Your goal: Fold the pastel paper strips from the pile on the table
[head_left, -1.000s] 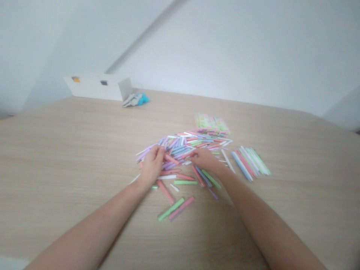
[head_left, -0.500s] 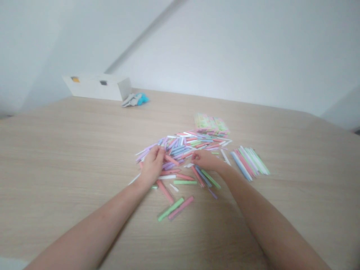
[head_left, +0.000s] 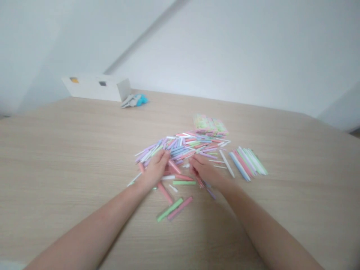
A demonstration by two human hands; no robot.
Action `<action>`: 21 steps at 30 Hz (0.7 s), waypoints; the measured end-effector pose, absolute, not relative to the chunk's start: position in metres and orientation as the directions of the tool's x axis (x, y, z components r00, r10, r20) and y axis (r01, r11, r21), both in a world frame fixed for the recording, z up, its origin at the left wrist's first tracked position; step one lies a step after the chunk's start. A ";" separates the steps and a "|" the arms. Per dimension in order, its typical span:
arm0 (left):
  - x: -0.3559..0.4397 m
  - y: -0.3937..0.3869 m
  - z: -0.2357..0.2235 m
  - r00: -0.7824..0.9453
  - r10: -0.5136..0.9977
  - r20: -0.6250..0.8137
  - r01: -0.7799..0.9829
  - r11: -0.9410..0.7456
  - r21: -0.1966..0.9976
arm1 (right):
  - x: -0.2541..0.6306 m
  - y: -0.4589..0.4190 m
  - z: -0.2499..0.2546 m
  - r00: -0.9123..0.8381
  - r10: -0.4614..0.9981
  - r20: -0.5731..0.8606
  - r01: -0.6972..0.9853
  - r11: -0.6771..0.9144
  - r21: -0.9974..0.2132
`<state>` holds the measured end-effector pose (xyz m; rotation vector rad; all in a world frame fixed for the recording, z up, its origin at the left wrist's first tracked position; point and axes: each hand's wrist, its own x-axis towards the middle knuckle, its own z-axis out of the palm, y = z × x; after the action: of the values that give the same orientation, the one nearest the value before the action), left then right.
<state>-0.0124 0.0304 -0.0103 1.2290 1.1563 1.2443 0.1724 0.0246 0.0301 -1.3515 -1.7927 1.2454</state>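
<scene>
A heap of slender pastel pen-like sticks in purple, blue, pink, green and white lies in front of both hands. At its near left side, my left hand is closed on a pink stick that juts out past the thumb. My right hand is low over the heap's near right part, fingers curled; blur hides what they grip. Red sticks show just beneath it. Nearer to me lie a green stick and a pink stick, side by side.
To the right is a neat row of pastel sticks, with a single white stick beside it. Behind the heap sit clear packs with green and pink print. A white box and grey-blue gloves are at the back left.
My right hand has moved down and covers the blue and green sticks fanned there. My left hand has shifted slightly lower with the pink stick. The white stick near the row lies more fully in view.
</scene>
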 end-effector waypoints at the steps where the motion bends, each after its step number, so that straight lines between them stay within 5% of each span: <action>1: -0.010 0.029 -0.011 0.058 0.998 0.032 -0.046 -0.030 0.998 | 0.169 0.017 0.032 -0.347 0.927 -0.146 0.272 -0.049 -0.961; 7: -0.004 0.020 -0.006 0.408 0.913 -0.015 -0.148 0.082 0.986 | 0.164 -0.006 0.029 -0.392 0.902 -0.178 -0.103 -0.235 -0.967; 10: -0.005 0.018 0.000 0.438 0.899 -0.003 -0.121 0.062 0.991 | 0.167 -0.005 0.022 -0.388 0.908 -0.160 -0.214 -0.258 -0.942; 21: -0.002 0.007 0.016 0.455 0.891 0.003 -0.104 0.050 0.993 | 0.168 -0.006 0.013 -0.372 0.921 -0.116 -0.078 -0.155 -0.985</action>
<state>-0.0017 0.0072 0.0164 1.2974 0.7913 0.8922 0.1677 -0.0057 0.0133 -1.0285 -1.3257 1.6373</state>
